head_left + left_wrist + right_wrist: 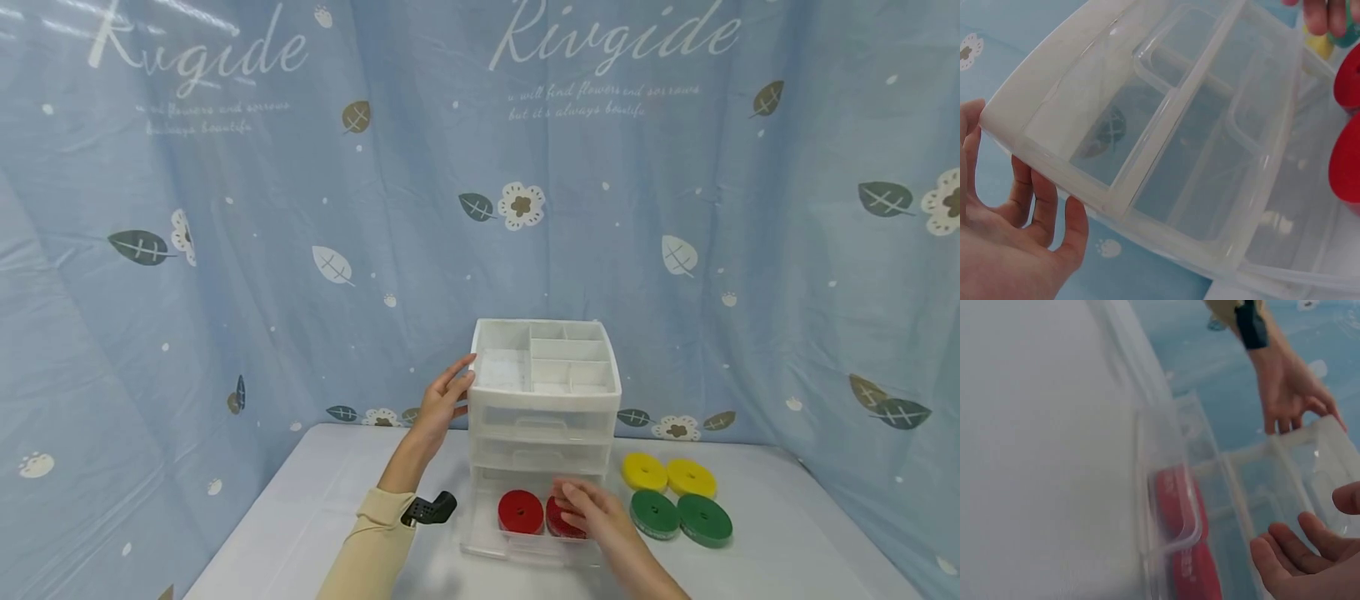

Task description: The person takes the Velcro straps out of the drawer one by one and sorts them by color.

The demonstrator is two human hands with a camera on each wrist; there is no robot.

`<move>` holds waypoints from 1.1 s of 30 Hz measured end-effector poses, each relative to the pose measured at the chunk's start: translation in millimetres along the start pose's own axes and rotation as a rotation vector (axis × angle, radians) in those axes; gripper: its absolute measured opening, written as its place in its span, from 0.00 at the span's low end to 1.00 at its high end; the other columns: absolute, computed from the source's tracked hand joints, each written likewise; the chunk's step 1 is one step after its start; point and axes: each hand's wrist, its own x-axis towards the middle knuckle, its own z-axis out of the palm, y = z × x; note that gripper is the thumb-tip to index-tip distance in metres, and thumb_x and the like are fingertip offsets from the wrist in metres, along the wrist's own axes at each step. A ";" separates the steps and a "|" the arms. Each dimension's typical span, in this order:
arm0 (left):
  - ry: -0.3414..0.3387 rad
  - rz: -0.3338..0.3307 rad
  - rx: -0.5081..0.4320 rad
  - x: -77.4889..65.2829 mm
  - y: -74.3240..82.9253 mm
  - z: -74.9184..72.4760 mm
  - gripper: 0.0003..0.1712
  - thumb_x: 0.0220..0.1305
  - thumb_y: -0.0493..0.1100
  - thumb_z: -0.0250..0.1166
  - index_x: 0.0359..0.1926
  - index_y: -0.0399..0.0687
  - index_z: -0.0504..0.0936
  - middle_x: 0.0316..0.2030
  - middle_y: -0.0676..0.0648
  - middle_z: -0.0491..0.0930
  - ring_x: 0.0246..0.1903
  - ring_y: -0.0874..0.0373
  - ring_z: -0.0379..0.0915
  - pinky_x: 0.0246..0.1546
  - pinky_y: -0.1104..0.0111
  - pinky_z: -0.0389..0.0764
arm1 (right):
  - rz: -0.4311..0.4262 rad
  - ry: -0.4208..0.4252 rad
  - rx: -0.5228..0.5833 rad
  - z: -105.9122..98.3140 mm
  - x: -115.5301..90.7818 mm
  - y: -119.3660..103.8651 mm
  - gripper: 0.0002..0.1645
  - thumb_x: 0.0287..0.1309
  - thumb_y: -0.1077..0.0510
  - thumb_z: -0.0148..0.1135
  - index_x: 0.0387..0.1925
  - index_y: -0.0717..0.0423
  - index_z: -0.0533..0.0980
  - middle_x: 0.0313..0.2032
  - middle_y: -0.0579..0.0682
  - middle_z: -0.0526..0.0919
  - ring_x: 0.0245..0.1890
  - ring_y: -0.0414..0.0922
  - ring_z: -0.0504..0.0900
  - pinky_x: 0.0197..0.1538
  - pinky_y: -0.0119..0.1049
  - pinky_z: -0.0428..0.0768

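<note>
A white drawer cabinet (545, 402) with clear drawers stands on the table. Its lowest drawer (483, 546) is pulled out toward me. Two flat red rolls (521, 510), each with a small centre hole, lie side by side in that drawer. My left hand (438, 404) touches the cabinet's left side near the top, with its fingers spread along the edge in the left wrist view. Over the right red roll (557, 521) is my right hand (596, 512), partly covering it. In the right wrist view its fingers (1300, 550) are loosely bent, with nothing between them and the thumb.
Right of the cabinet lie two yellow rolls (692, 478) and, nearer me, two green rolls (705, 520). The cabinet's top tray (504, 367) is divided into several compartments. A blue patterned curtain (420, 217) hangs behind the white table (292, 517).
</note>
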 end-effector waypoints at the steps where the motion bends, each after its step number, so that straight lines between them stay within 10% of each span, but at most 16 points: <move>1: 0.001 0.001 -0.001 -0.4 0.4 -0.1 0.27 0.68 0.62 0.59 0.66 0.74 0.71 0.54 0.42 0.77 0.47 0.58 0.78 0.59 0.49 0.75 | -0.023 0.031 -0.041 0.5 1.3 0.7 0.34 0.72 0.42 0.50 0.64 0.65 0.70 0.60 0.63 0.77 0.56 0.54 0.79 0.57 0.45 0.81; 13: 0.004 0.003 -0.004 -1.4 -0.6 0.0 0.27 0.68 0.62 0.59 0.66 0.73 0.71 0.49 0.48 0.79 0.46 0.59 0.79 0.58 0.50 0.76 | -0.144 0.143 -0.255 -1.5 12.2 13.1 0.24 0.69 0.47 0.56 0.57 0.59 0.78 0.55 0.57 0.82 0.54 0.53 0.82 0.55 0.47 0.82; 20: 0.002 -0.005 -0.021 -1.2 0.2 -0.8 0.25 0.67 0.61 0.60 0.65 0.76 0.72 0.48 0.48 0.78 0.46 0.58 0.78 0.59 0.49 0.75 | -0.302 0.066 -0.533 -0.1 17.3 19.4 0.22 0.65 0.48 0.61 0.53 0.59 0.79 0.47 0.51 0.86 0.46 0.47 0.83 0.50 0.41 0.84; 33: 0.003 -0.004 -0.015 -1.8 0.3 -1.0 0.24 0.69 0.59 0.59 0.65 0.74 0.72 0.51 0.43 0.78 0.46 0.59 0.79 0.60 0.48 0.75 | -0.316 -0.001 -0.827 7.8 24.4 21.9 0.22 0.56 0.56 0.70 0.50 0.63 0.79 0.50 0.62 0.80 0.49 0.56 0.78 0.54 0.59 0.79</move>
